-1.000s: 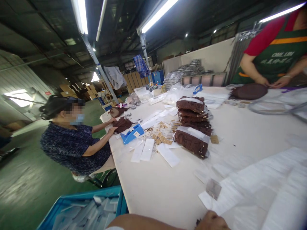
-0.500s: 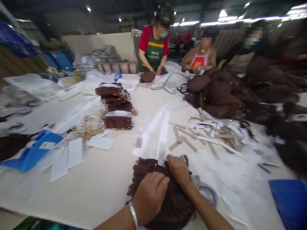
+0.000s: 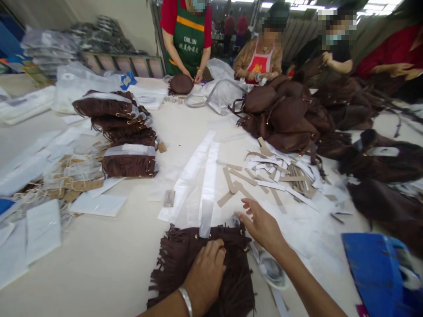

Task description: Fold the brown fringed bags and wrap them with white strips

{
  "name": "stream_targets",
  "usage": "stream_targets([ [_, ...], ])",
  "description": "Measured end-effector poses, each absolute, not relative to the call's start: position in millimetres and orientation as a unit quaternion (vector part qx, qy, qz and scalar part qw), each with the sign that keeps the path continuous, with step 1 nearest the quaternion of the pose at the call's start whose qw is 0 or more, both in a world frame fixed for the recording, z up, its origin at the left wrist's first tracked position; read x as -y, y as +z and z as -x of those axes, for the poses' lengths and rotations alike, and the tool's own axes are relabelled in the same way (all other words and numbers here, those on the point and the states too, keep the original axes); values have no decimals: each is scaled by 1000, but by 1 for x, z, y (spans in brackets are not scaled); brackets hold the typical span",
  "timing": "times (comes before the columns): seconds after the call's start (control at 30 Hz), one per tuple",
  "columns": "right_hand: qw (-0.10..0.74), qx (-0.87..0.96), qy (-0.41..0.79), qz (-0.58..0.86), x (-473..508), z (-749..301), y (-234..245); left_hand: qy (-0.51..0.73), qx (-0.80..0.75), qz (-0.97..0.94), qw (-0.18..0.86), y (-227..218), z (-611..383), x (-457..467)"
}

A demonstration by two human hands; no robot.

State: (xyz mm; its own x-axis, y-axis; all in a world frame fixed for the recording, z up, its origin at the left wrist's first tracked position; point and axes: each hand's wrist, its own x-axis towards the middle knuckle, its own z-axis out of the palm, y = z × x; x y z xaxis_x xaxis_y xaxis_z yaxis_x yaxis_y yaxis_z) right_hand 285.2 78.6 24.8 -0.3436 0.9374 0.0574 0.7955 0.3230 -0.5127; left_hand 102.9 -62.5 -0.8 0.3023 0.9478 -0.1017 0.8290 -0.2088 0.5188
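A brown fringed bag (image 3: 185, 268) lies flat on the white table (image 3: 125, 259) right in front of me. My left hand (image 3: 206, 275), with a silver bangle on the wrist, presses down on the bag's middle. My right hand (image 3: 262, 224) hovers open just past the bag's upper right corner, fingers spread, holding nothing. A white paper strip (image 3: 206, 218) lies over the bag's top edge. A tape roll (image 3: 272, 268) sits beside the bag under my right forearm.
A stack of wrapped fringed bags (image 3: 122, 132) stands at the left, a heap of brown bags (image 3: 291, 114) at the right. Cardboard and paper strips (image 3: 274, 176) litter the middle. Several people work along the far side. A blue bin (image 3: 380, 273) sits near right.
My view swung from the left end of the table to straight ahead and down. My right hand lifted off the bag and opened; the left hand stays pressed on it.
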Motion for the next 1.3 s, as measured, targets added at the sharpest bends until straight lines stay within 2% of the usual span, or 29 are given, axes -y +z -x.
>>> stream_targets([
  [0.1, 49, 786, 329, 521, -91, -287, 19, 88, -564, -781, 253, 10, -108, 51],
  [0.17, 24, 776, 368, 512, -97, -284, 15, 78, -549, -796, 244, 18, -113, 36],
  [0.3, 46, 740, 395, 542, -101, -282, 13, 101, -603, -764, 206, 18, -118, 11],
  [0.5, 168, 629, 454, 609, -78, -315, 25, 91, -651, -732, 179, -4, -117, 5],
  [0.57, 125, 632, 408, 647, -60, -336, 30, 89, -650, -737, 160, -8, -116, 6],
  [0.73, -84, 660, 327, 671, -13, -367, 28, 132, -629, -755, 131, -19, -111, 13],
  [0.8, -130, 661, 323, 665, -4, -368, 22, 173, -612, -762, 118, -23, -108, 17],
  [0.9, -152, 664, 289, 673, -6, -370, 22, 237, -538, -802, 107, -22, -106, 22],
  [0.97, -134, 664, 258, 689, -16, -378, 28, 237, -450, -850, 136, -15, -105, 23],
  [1.07, -61, 647, 218, 728, -37, -397, 42, 213, -324, -902, 191, 1, -103, 22],
  [1.13, -1, 621, 210, 755, -52, -408, 49, 248, -277, -912, 174, 9, -100, 24],
  [1.23, 86, 568, 235, 784, -74, -416, 52, 346, -295, -885, 101, 11, -96, 28],
  [1.3, 143, 523, 265, 798, -86, -417, 50, 363, -396, -841, 67, 5, -97, 29],
])
